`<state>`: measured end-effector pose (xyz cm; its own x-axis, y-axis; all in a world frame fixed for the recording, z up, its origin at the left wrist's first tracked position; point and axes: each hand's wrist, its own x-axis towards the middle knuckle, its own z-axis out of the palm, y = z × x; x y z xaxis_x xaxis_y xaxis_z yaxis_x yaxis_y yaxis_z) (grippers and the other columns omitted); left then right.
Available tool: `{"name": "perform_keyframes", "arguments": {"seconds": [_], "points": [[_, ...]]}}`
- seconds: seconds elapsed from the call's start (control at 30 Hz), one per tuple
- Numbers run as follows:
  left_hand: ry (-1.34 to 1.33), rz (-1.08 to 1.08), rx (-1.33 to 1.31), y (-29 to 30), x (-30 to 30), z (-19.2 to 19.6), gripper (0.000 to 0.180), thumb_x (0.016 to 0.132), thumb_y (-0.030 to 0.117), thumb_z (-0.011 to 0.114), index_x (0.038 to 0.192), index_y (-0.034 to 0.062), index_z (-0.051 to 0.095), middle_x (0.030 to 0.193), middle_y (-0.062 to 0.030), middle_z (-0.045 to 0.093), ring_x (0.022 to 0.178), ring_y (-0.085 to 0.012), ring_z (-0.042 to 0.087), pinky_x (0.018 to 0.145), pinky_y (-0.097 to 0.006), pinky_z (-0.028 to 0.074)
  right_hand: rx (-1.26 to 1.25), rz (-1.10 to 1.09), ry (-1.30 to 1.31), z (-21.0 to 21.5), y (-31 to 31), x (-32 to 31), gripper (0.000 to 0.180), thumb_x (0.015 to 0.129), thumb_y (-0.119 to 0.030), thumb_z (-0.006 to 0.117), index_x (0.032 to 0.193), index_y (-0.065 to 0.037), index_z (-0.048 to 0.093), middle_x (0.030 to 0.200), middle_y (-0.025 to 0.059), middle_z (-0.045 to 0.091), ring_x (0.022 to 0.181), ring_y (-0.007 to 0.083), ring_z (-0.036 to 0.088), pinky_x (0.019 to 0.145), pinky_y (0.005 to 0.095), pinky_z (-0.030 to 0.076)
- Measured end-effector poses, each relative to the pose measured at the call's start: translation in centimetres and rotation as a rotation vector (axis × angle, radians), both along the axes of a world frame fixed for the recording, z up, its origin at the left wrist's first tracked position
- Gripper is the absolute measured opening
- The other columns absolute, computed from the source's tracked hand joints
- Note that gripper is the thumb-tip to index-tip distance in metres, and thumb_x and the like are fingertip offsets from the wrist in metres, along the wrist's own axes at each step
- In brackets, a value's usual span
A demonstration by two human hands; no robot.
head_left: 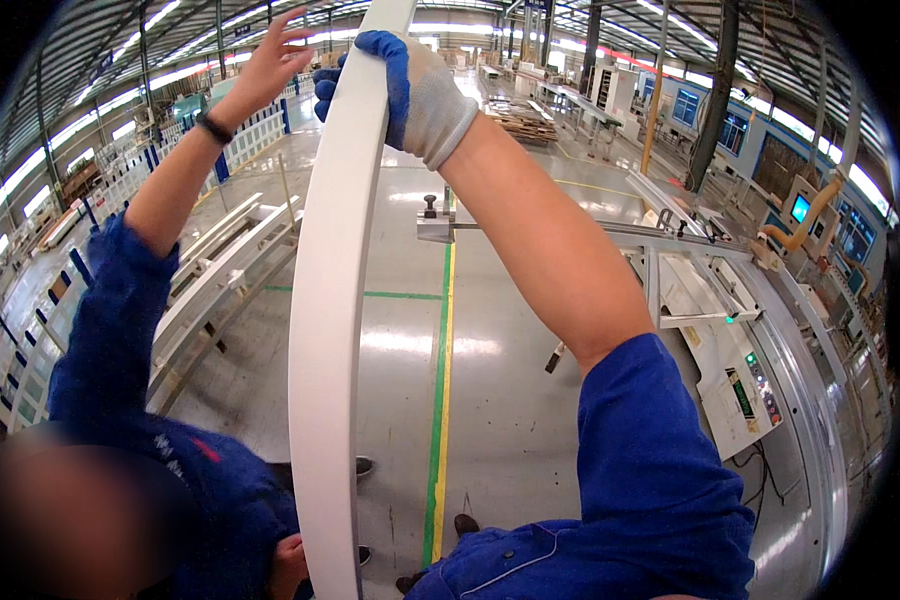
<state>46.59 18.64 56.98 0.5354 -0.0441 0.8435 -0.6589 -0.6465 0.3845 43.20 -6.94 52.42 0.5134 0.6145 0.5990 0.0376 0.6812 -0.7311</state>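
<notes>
A long white board or profile (pixel 332 330) runs upright through the middle of the view, from the lower edge to the top. My right hand (pixel 415 95), in a grey glove with blue coating, is closed around its upper part. The thumb lies on the near face and the blue fingertips show past the left edge. My left hand is not to be seen. At the left, a co-worker's bare hand (pixel 270 68) is raised with fingers apart, away from the board. Low down, another bare hand (pixel 289 562), apparently the co-worker's, is beside the board's left edge.
On the right stands a machine with metal rails (pixel 660 240), a control panel (pixel 763 385) and a lit screen (pixel 800 208). A rack of long pale bars (pixel 220 270) is at the left, and white fence panels (pixel 260 135) lie beyond. Stacked boards (pixel 520 122) sit farther back.
</notes>
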Motion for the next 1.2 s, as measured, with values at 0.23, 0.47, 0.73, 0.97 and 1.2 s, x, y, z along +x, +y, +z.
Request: {"name": "perform_keyframes", "arguments": {"seconds": [0.23, 0.47, 0.73, 0.97, 1.2], "points": [[-0.034, 0.100, -0.038, -8.5, 1.8, 5.2, 0.062, 0.096, 0.017, 0.067, 0.147, 0.0057, 0.035, 0.131, -0.0115, 0.057, 0.117, -0.0223, 0.060, 0.100, -0.039, 0.050, -0.018, -0.089, -0.156, -0.7, 0.2, 0.9, 0.036, 0.100, -0.034, 0.051, 0.117, -0.002, 0.053, 0.105, 0.0212, 0.067, 0.092, 0.0328, 0.072, 0.082, 0.0486, 0.063], [-0.044, 0.136, -0.035, -12.2, 1.7, 6.8, 0.061, 0.092, 0.019, 0.069, 0.143, 0.0046, 0.038, 0.126, -0.0120, 0.059, 0.113, -0.0223, 0.061, 0.097, -0.038, 0.050, 0.004, 0.018, 0.053, -0.7, 0.1, 0.0, 0.033, 0.102, -0.028, 0.048, 0.123, -0.004, 0.048, 0.100, 0.0196, 0.065, 0.090, 0.0320, 0.071, 0.079, 0.0486, 0.063], [-0.054, 0.158, -0.020, -16.2, 2.2, 8.0, 0.060, 0.089, 0.020, 0.072, 0.138, 0.0033, 0.043, 0.120, -0.0125, 0.061, 0.109, -0.0224, 0.062, 0.093, -0.038, 0.051, 0.062, -0.053, 0.037, -1.0, -1.8, -0.3, 0.028, 0.100, -0.022, 0.052, 0.115, 0.002, 0.052, 0.092, 0.0158, 0.059, 0.082, 0.0316, 0.068, 0.071, 0.0457, 0.060], [-0.075, 0.201, 0.005, -19.7, 2.8, 9.1, 0.059, 0.086, 0.021, 0.075, 0.135, 0.0021, 0.046, 0.115, -0.0130, 0.062, 0.105, -0.0224, 0.063, 0.090, -0.038, 0.051, 0.060, -0.015, 0.128, -0.7, -4.2, -0.2, 0.028, 0.100, -0.022, 0.051, 0.116, 0.001, 0.052, 0.093, 0.0178, 0.062, 0.082, 0.0339, 0.069, 0.071, 0.0482, 0.060], [-0.089, 0.231, 0.006, -23.5, 1.5, 8.7, 0.059, 0.083, 0.023, 0.077, 0.131, 0.0010, 0.050, 0.111, -0.0135, 0.064, 0.102, -0.0224, 0.064, 0.087, -0.037, 0.052, 0.076, -0.105, -0.014, -1.1, -6.8, 0.5, 0.032, 0.100, -0.021, 0.052, 0.119, 0.004, 0.051, 0.090, 0.0222, 0.065, 0.076, 0.0351, 0.069, 0.069, 0.0479, 0.061]]}}
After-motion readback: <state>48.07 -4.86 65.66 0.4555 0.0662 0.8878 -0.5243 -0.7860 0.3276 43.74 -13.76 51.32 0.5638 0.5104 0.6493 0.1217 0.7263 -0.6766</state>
